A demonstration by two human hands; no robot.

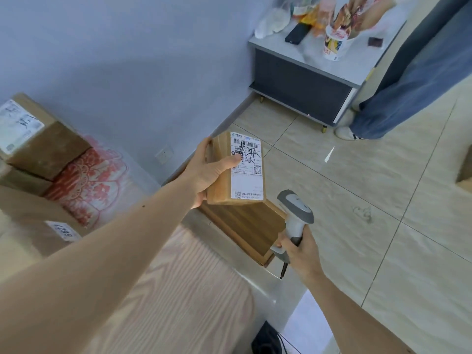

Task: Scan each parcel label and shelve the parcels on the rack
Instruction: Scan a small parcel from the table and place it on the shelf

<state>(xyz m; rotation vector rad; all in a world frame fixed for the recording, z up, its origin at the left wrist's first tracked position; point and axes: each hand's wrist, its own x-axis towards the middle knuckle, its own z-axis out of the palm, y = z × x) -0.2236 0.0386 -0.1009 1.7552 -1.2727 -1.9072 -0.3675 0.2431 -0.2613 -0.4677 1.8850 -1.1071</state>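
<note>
- The left hand (pixel 209 167) gripped a small cardboard parcel (pixel 236 168) in the air above the floor, thumb lying across its shipping label (pixel 247 172).
- The right hand (pixel 297 251) held a grey barcode scanner (pixel 293 215) by its handle, just below the parcel.
- Risk: the scan could fail, since the thumb sat near the barcode and the scanner head looked aimed past the label.
- The parcel was a plain brown box; its white label carried a barcode, QR codes and handwritten marks.

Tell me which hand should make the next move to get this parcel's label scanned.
Probably the right hand: it grips the scanner, whose head sits just below and right of the parcel. The left hand holds the parcel, label facing up.
</note>
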